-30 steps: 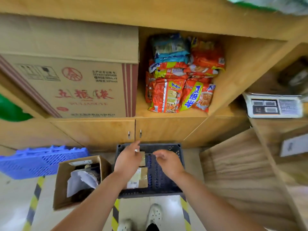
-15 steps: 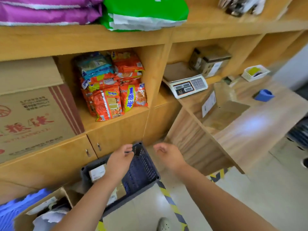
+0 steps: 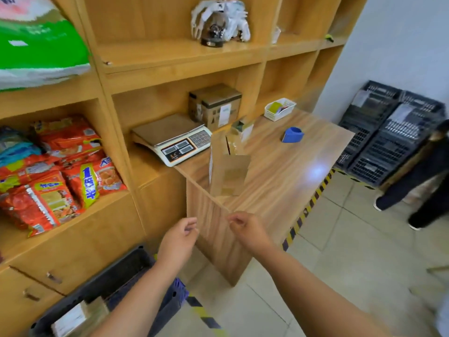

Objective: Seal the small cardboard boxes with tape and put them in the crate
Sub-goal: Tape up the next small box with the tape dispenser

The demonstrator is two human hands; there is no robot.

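Note:
The dark crate (image 3: 136, 261) sits on the floor at the lower left with a small sealed cardboard box (image 3: 77, 317) inside it. My left hand (image 3: 178, 242) and my right hand (image 3: 245, 231) hang in the air above the floor, in front of the wooden table's near corner, both loosely curled and holding nothing. On the wooden table (image 3: 291, 171) lie an unsealed small cardboard box (image 3: 228, 171) with its flaps up and another small box (image 3: 239, 131) behind it. A blue tape dispenser (image 3: 292, 135) rests further back on the table.
A weighing scale (image 3: 179, 142) and a brown carton (image 3: 216, 105) sit on the shelf beside the table. Snack packets (image 3: 56, 173) fill the left shelf. A white basket (image 3: 279, 109) is at the table's far end. Stacked black crates (image 3: 388, 132) and a person's legs (image 3: 418, 190) are at the right.
My view has swung up and right from the crate to the table. Both hands have lifted away from the crate and now hover near the table's corner.

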